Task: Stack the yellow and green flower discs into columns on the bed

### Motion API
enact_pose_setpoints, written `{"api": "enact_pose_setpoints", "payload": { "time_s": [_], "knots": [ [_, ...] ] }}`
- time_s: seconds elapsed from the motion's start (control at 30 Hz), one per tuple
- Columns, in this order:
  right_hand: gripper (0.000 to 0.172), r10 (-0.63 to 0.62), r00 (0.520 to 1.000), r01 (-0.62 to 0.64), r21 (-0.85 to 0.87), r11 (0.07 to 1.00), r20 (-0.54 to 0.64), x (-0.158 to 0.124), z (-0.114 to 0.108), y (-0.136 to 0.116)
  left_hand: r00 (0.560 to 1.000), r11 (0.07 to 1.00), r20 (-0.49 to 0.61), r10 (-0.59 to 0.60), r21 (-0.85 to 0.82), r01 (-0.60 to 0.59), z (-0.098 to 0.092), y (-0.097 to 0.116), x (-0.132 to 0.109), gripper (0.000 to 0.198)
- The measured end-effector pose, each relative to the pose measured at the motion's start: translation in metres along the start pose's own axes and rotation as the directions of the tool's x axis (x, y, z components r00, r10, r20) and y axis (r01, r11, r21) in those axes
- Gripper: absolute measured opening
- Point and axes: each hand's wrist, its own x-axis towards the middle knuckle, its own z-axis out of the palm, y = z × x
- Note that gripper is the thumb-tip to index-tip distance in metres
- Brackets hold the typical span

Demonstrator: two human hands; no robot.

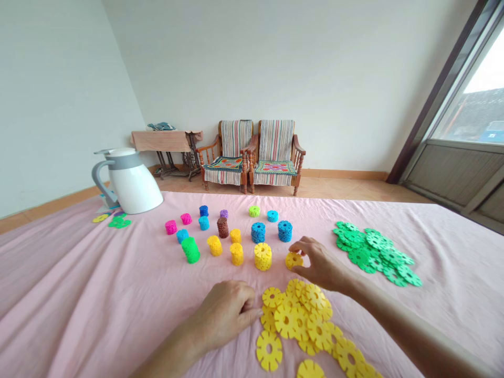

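Note:
My right hand (318, 262) pinches a short stack of yellow toothed discs (293, 260) and holds it on the pink tablecloth (79, 294), to the right of a taller yellow stack (263, 256). My left hand (226, 311) rests curled on the cloth, its fingertips touching the left edge of a loose pile of flat yellow discs (303, 320). Whether those fingers hold a disc is hidden. Behind stand several small stacks: yellow (237, 254), green (191, 250), blue (284, 231), brown (222, 227) and pink (170, 227).
A loose pile of green discs (374, 252) lies to the right. At the far left stands a white jug (128, 179), with a few green discs (119, 222) beside it. Beyond the table are two wooden armchairs (252, 157), a small side table (167, 142) and a window (468, 105).

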Motion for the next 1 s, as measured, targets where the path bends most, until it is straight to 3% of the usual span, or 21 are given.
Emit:
{"api": "enact_pose_setpoints", "payload": {
  "time_s": [0.2,0.33,0.43,0.53,0.83,1.0],
  "knots": [
    [0.022,0.061,0.997,-0.059,0.045,0.997,-0.052,-0.015,-0.015,-0.001,1.000,1.000,0.004,-0.009,0.005,0.009,0.001,-0.001,0.000,0.028],
    [0.019,0.107,0.992,-0.110,0.056,0.992,0.060,-0.042,-0.029,-0.008,1.000,1.000,0.003,-0.021,0.007,0.021,0.001,0.000,0.000,0.028],
    [0.028,0.111,0.983,-0.123,0.073,0.990,0.144,-0.062,-0.031,-0.013,1.000,1.000,-0.001,-0.024,0.005,0.024,0.001,0.000,0.001,0.028],
    [0.036,0.086,0.986,-0.102,0.105,0.989,0.145,-0.074,-0.025,-0.015,1.000,1.000,-0.008,-0.030,-0.002,0.030,0.000,0.001,0.001,0.027],
    [0.035,0.031,0.988,-0.051,0.133,0.990,0.148,-0.075,-0.017,-0.014,0.999,0.999,-0.001,-0.049,-0.007,0.049,-0.001,0.002,0.002,0.027],
    [0.035,0.086,0.988,-0.104,0.137,0.985,0.129,-0.071,-0.024,-0.014,0.999,0.999,0.005,-0.054,-0.005,0.054,-0.002,0.003,0.002,0.027]
  ]
}}
